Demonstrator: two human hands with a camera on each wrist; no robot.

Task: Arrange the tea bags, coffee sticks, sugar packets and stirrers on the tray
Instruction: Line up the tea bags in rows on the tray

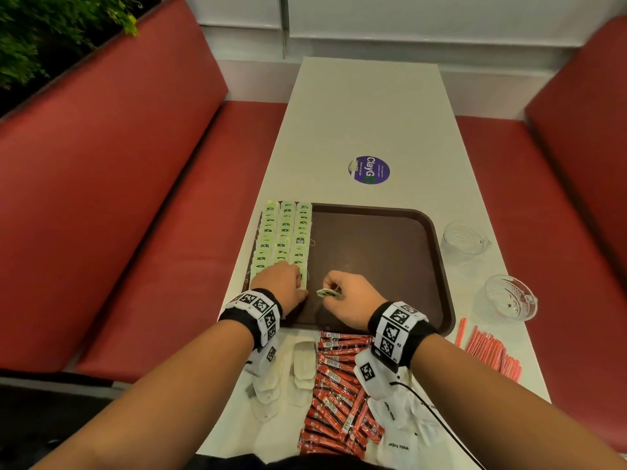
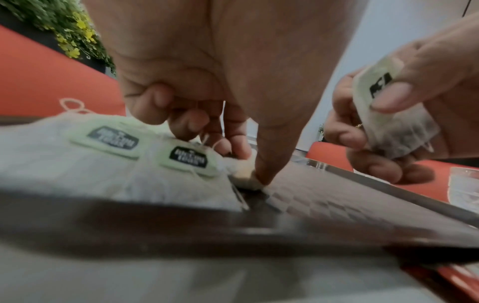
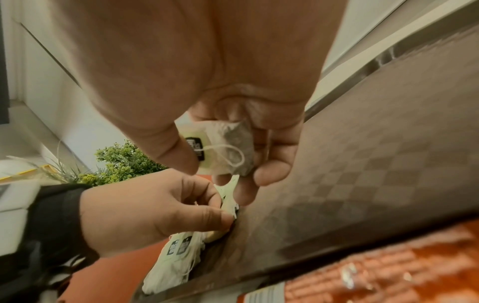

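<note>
Closest to the camera, red coffee sticks [image 1: 339,395] lie in a loose heap on the white bench [image 1: 366,113], between some white tea bags [image 1: 303,364] on the left and white sugar packets [image 1: 403,422] on the right; thin red stirrers [image 1: 492,354] lie in a bundle near the right edge of the bench, well apart from the heap.

Just beyond these things is the brown tray [image 1: 383,239]; both hands are over its near part. The left hand [image 1: 283,286] rests on the near end of the tea bag rows [image 1: 285,235]; in the left wrist view its fingers are curled down onto the bags and the thumb tip [image 2: 260,176] presses one bag corner against the tray floor; so this hand is closed on a bag of the row. The right hand [image 1: 349,293] is just beside it, not touching it, and grips one single tea bag [image 3: 228,147] between thumb and curled fingers; the bag is lifted off the tray, with its green tag and its looped string visible in the right wrist view.

The tea bag rows, with pale green tags, fill the left side of the tray in three columns that run from near to far; the rest of the tray floor is bare.

To the right of the tray, two clear glass cups [image 1: 510,296] stand on the bench, one behind the other; farther on the bench is a round purple sticker [image 1: 369,170]. Red cushioned seats [image 1: 135,198] are on both sides; green plants [image 1: 40,32] are at the far left.
</note>
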